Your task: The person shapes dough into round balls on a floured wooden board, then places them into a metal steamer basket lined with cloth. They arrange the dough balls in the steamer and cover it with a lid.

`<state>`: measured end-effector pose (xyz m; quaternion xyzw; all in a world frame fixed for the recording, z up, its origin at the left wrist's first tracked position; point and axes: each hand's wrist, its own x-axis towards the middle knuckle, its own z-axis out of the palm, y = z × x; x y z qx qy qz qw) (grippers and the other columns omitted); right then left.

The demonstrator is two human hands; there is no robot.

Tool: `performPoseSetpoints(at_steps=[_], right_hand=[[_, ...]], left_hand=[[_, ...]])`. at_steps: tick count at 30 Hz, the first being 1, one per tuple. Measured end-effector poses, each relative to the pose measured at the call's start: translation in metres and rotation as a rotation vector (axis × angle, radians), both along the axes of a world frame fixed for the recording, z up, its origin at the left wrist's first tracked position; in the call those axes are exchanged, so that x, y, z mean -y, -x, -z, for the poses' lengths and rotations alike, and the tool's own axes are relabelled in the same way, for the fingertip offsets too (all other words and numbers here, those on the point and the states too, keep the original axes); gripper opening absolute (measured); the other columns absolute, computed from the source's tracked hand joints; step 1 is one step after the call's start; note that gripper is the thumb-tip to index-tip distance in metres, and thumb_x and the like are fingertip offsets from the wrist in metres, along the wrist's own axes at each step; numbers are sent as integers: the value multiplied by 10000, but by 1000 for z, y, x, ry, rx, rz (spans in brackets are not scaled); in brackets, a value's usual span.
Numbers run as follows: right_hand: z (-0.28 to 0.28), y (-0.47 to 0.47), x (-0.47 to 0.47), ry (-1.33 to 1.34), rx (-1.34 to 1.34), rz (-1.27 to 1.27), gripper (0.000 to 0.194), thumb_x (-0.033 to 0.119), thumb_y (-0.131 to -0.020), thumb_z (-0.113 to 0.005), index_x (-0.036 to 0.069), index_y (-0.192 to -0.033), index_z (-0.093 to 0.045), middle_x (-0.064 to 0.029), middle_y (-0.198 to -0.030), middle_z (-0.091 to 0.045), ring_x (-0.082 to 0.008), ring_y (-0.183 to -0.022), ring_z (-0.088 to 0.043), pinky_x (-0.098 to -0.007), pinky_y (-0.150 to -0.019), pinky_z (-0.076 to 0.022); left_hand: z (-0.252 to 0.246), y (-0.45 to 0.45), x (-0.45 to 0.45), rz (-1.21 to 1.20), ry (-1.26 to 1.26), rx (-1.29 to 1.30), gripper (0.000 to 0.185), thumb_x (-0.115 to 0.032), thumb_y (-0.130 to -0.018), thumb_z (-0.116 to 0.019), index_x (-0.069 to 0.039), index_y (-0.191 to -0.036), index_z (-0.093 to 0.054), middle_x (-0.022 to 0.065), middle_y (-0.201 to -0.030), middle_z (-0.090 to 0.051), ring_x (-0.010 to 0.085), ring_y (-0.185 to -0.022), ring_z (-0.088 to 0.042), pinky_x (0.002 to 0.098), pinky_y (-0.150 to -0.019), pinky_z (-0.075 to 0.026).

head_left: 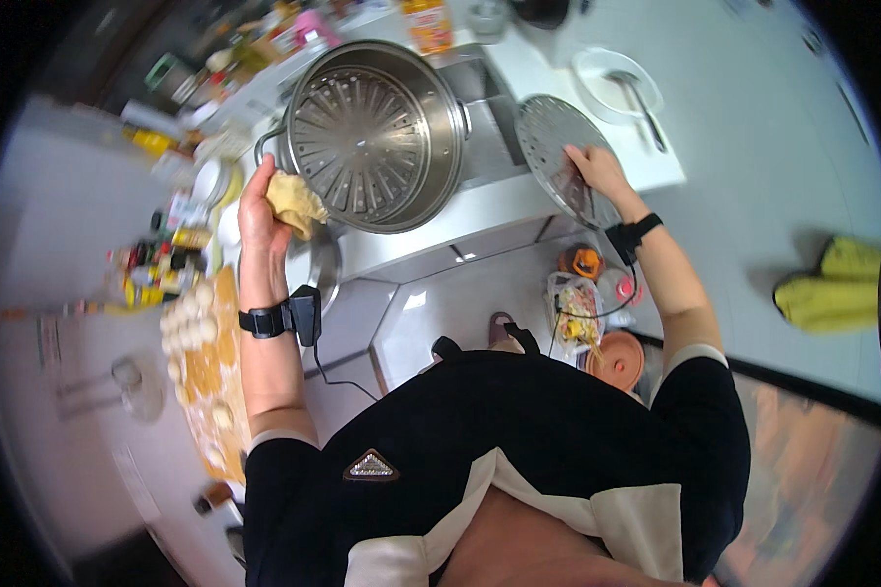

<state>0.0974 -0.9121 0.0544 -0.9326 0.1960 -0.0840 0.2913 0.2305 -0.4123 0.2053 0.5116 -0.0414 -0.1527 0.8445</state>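
A large stainless steel steamer pot (446, 158) is tilted toward me over the counter and sink, its inside in view. At its bottom is a perforated steamer rack (360, 143) with radiating slots. My left hand (257, 213) holds a crumpled yellowish cloth (294, 204) against the pot's left side. Its fingertips are at the loop handle (266, 141); whether they grip the handle cannot be told. To the right, my right hand (598, 172) grips a round perforated metal steamer plate (547, 136), held tilted and apart from the pot.
A metal sink (492, 132) lies behind the pot. On the right counter stands a white bowl (595, 88) with a ladle (642, 110). A floured wooden board (205, 374) at left carries several dough balls (200, 315). Bags and a terracotta-coloured lid (617, 363) are low at right.
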Motion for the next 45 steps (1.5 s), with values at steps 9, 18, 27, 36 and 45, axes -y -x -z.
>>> performPoseSetpoints(at_steps=[9, 18, 27, 36, 45], right_hand=[[79, -70, 47, 314, -416, -127, 524, 454, -841, -615, -62, -912, -670, -316, -1010, -635, -457, -1018, -599, -495, -858, -489], [-62, -75, -215, -1288, -117, -652, 505, 445, -1005, -473, 42, -1308, -507, -60, -1233, -596, -144, -1036, -590, -310, -848, -507], [-147, 44, -456, -683, -263, -1278, 432, 267, -977, -501, 73, -1362, -469, -21, -993, -647, -54, -682, -600, -187, -474, -460], [-182, 200, -706, -877, -786, -1843, 276, 291, -974, -576, 37, -1080, -567, -21, -855, -571, -97, -483, -532, -193, -418, -431], [-186, 385, -953, -723, -760, -2397, 198, 234, -981, -581, 37, -996, -573, 5, -799, -580, -49, -645, -601, -162, -584, -518]], left_hand=[[-15, 94, -67, -309, 161, -40, 172, -265, -928, -635, -94, -927, -651, 47, -780, -676, 182, -694, -659, 332, -655, -545], [-20, 257, -130, -518, 434, -4, 211, -260, -917, -655, -65, -854, -604, 78, -769, -649, 196, -701, -646, 327, -691, -541], [-15, 523, -251, -898, 522, 256, 227, -249, -935, -590, -31, -876, -616, 71, -790, -651, 209, -748, -650, 339, -749, -541], [-9, 810, -287, -1255, 281, 360, 398, -216, -952, -496, 63, -1231, -546, 151, -1099, -677, 238, -975, -665, 366, -934, -511], [-49, 1018, -333, -1990, -124, -203, 250, -256, -957, -552, -51, -1059, -653, 90, -968, -703, 235, -858, -681, 394, -820, -567]])
